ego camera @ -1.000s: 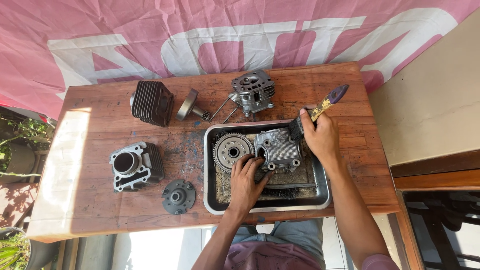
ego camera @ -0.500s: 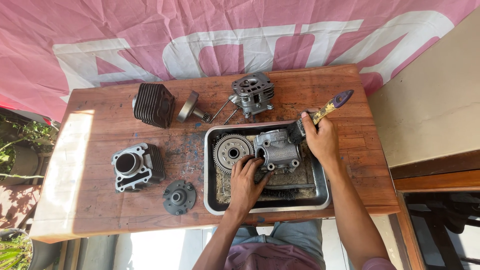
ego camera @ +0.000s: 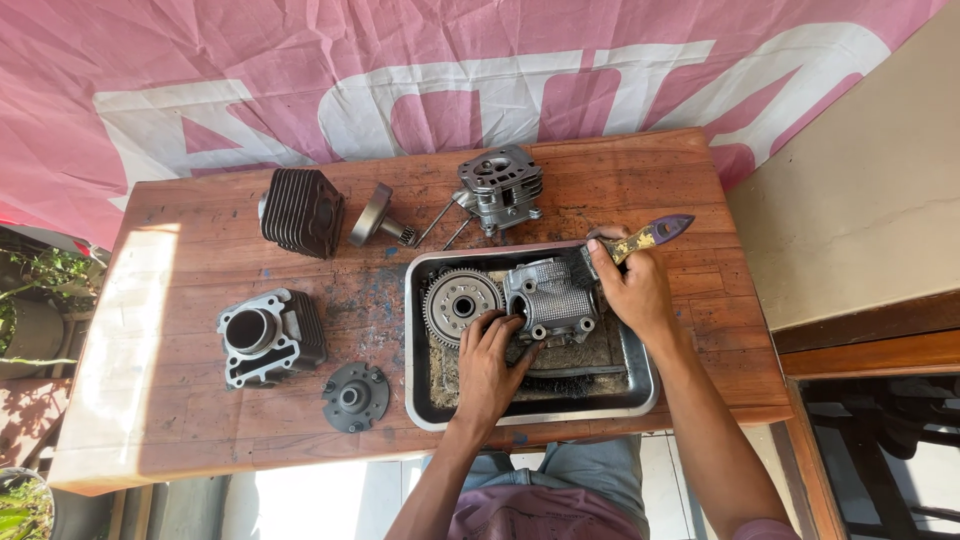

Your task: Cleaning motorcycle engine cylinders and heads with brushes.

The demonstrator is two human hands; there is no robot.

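Over the last second the right hand (ego camera: pixel 632 290) has kept its closed grip on the paintbrush (ego camera: pixel 640 240), but the handle, which pointed steeply toward the far right corner of the worktop (ego camera: pixel 620 165), now lies flatter, and the bristle end sits against the far right side of the grey engine casing (ego camera: pixel 553 298). The left hand (ego camera: pixel 490 358) has not shifted: its fingers are spread and pressed on the near side of the casing, steadying it without enclosing it. Judged from this, brushing of the casing is in progress and the stroke has moved along its far edge.

The casing lies in the metal tray (ego camera: pixel 420 400) at the near right part of the worktop, touching the toothed gear (ego camera: pixel 460 304) to its left. The tray floor shows dark residue.

Outside the tray: a cylinder head (ego camera: pixel 500 188) just beyond its far edge, a finned cylinder (ego camera: pixel 300 210) and clutch bell (ego camera: pixel 378 218) along the far edge, a second cylinder block (ego camera: pixel 265 336) and a round plate (ego camera: pixel 355 396) toward the near left. The gear limits brush access on the left.
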